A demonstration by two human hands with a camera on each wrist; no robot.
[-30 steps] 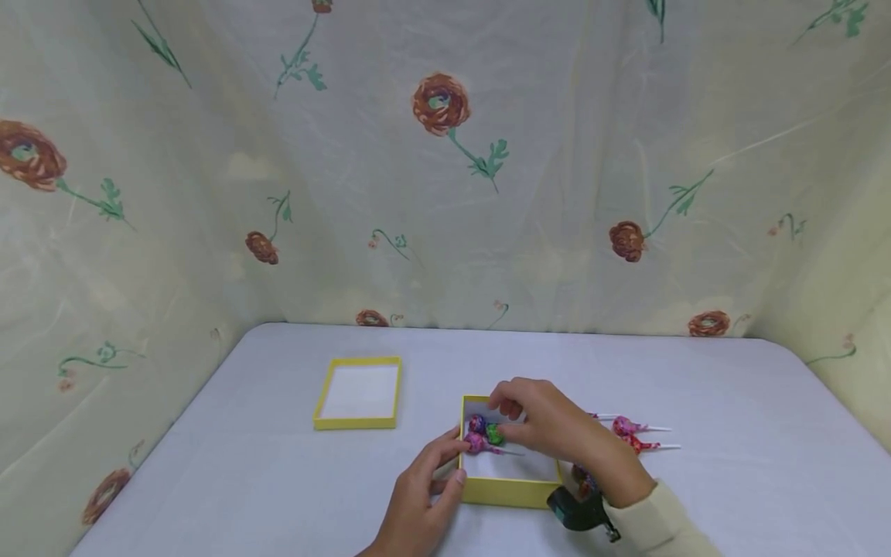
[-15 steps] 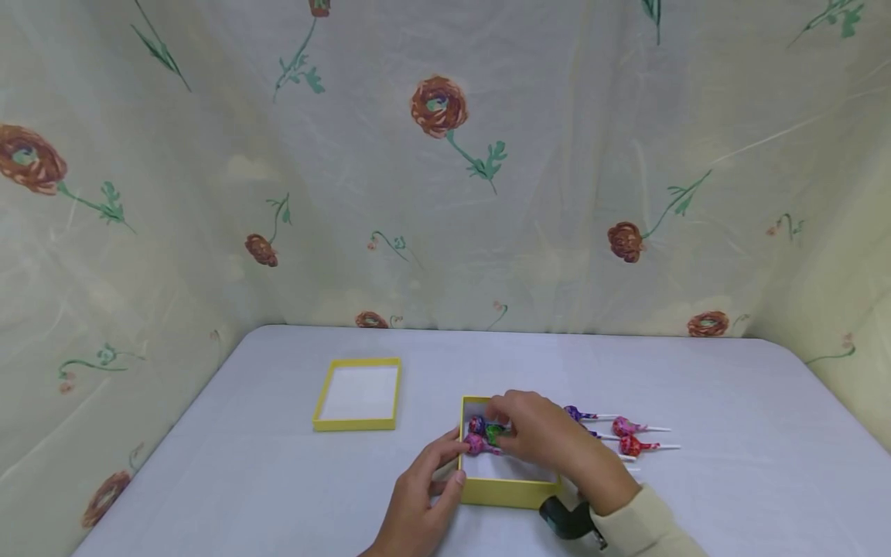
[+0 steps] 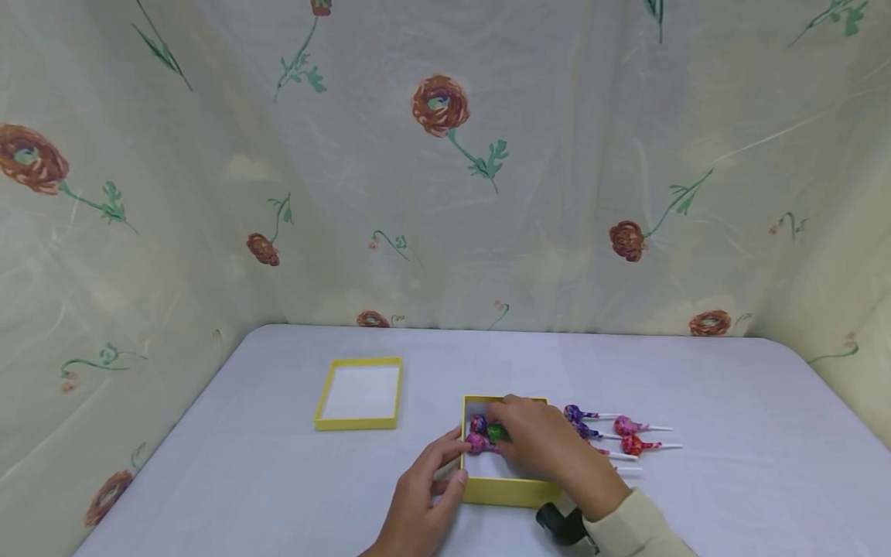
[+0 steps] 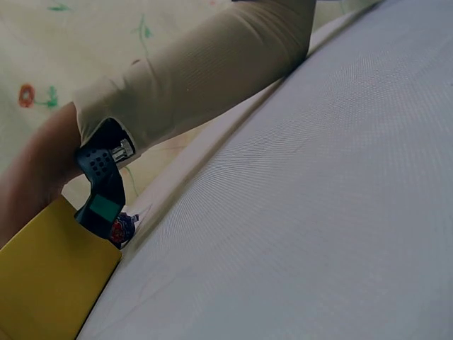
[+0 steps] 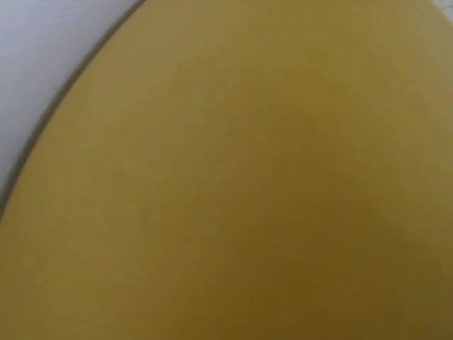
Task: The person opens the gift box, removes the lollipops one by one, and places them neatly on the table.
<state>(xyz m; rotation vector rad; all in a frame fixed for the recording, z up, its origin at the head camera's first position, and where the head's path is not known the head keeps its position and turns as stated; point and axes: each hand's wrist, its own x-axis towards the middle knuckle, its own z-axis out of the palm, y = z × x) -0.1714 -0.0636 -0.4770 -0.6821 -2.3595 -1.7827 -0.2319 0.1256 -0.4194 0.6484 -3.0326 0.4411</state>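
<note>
Your right hand (image 3: 539,437) seems to pinch the green lollipop (image 3: 496,433), settling it in the left half of the yellow box (image 3: 510,492) that your loose-fingered left hand (image 3: 426,487) steadies; letting go should come next.

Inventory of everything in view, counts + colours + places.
Yellow box: 1, yellow outside, white inside, on the table between the hands
Lid: 1, yellow rim, white inside, on the table left of the box
Lollipops in the box: at least 3, one purple, one green, one pink; the right hand hides part of the box
Lollipops on the table: at least 6, purple, pink and red among them, right of the box, some partly hidden
Table: 1, white, under everything
Backdrop: whitish with brown-red flowers, behind and beside the table
Wrist device: 1, black, at the right wrist
Sleeve: 1, cream, right arm
Left hand: 1, at the box's left side
Right hand: 1, reaching into the box
</note>
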